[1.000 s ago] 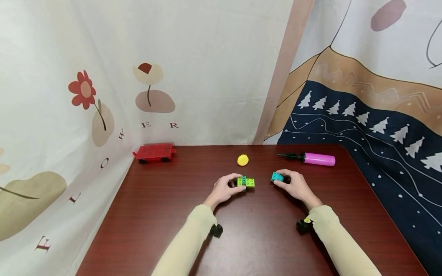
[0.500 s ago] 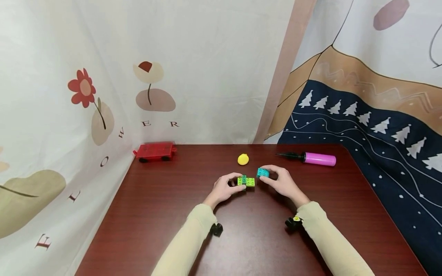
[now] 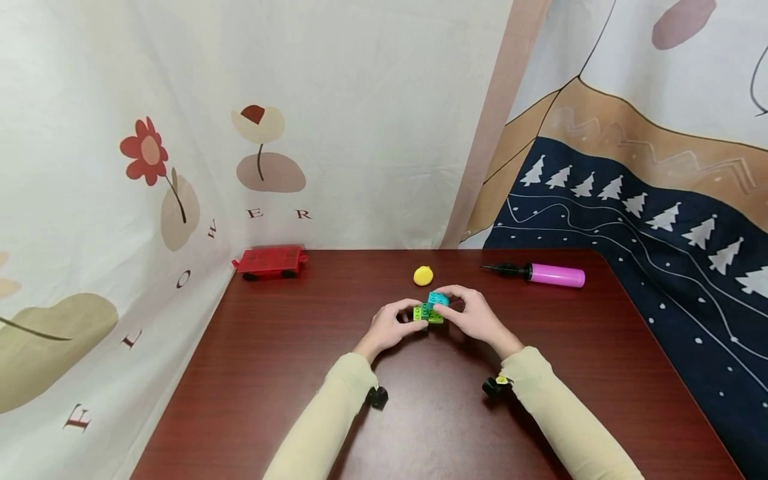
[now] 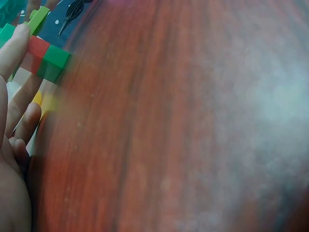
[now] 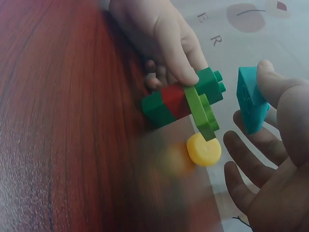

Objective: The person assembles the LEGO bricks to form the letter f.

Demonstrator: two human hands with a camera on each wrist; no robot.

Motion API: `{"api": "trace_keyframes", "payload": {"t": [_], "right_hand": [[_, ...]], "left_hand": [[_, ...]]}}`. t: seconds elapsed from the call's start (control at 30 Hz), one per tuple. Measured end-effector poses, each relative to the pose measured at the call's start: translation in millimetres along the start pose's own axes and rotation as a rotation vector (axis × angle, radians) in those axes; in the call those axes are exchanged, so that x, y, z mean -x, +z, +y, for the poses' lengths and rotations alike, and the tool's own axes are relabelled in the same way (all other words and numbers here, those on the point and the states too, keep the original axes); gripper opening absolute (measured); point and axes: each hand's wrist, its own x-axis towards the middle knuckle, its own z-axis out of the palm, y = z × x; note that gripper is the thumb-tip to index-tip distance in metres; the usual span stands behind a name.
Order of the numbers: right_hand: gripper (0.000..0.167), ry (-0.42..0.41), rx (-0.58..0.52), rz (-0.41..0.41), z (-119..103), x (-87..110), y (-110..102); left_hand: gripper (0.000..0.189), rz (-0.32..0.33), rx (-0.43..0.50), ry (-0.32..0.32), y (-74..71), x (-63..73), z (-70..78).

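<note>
My left hand [image 3: 387, 328] grips a stack of toy building bricks [image 5: 175, 101] between thumb and fingers. In the right wrist view the stack shows a green brick at the bottom, a red one, a lime-green plate [image 5: 202, 116] that juts out, and a green studded brick on top. My right hand [image 3: 477, 317] pinches a teal brick [image 5: 247, 104] with thumb and fingers. From the right wrist there is a gap between the teal brick and the stack's studs; in the head view it overlaps the lime plate. In the left wrist view a red brick [image 4: 36, 50] shows past my thumb.
Behind the hands lies a small yellow lemon-shaped thing [image 3: 423, 276]. A red toy wagon [image 3: 272, 263] stands at the table's back left. At the back right lies a hand pump [image 3: 555, 275] with a pink barrel. Printed curtains hang along the back and sides of the brown table [image 3: 270, 373].
My right hand has carried the teal brick leftward, from well right of the stack to over its lime plate. My left hand has stayed in place with the stack.
</note>
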Motion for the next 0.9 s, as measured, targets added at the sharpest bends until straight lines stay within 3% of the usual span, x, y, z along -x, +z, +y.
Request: {"api": "trace_keyframes", "payload": {"t": [0.9], "right_hand": [[0.034, -0.019, -0.030, -0.057, -1.6, -2.8, 9.3]], "left_hand": [[0.043, -0.004, 0.003, -0.005, 0.3, 0.1, -0.9]]}}
